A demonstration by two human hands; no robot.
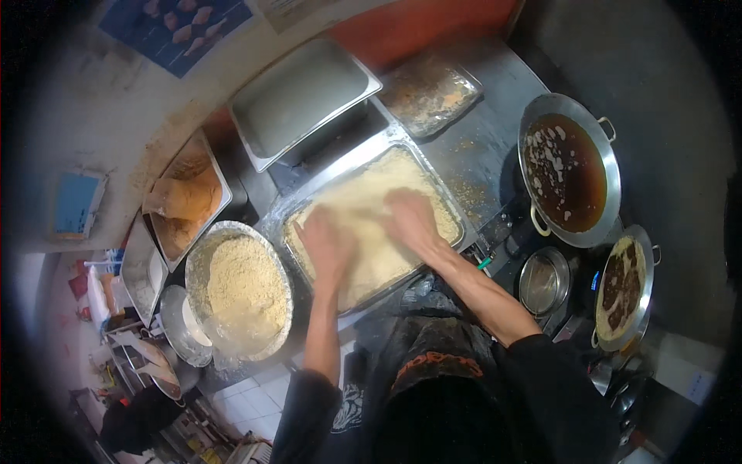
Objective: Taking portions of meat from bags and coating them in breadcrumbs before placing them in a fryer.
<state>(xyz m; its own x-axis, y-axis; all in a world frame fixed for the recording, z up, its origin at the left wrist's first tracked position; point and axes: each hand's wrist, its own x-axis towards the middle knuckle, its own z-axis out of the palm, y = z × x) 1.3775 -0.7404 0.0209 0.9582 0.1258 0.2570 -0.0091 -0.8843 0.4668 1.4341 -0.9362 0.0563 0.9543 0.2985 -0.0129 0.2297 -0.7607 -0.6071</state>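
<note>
A rectangular steel tray set in the counter is filled with pale yellow flour or breading mix. My left hand is at the mix in its left half, blurred by motion. In the right half, my right hand touches the same mix, its fingers blurred and partly sunk from sight. Whether either hand grips anything cannot be made out. Left of the tray stands a round metal bowl heaped with coarser, crumbly mix.
A deep steel pan stands behind the tray. Another pan holds orange powder. At right are two woks, one with brown oil, one with foamy oil, and a round strainer. A plastic-wrapped package lies at the back.
</note>
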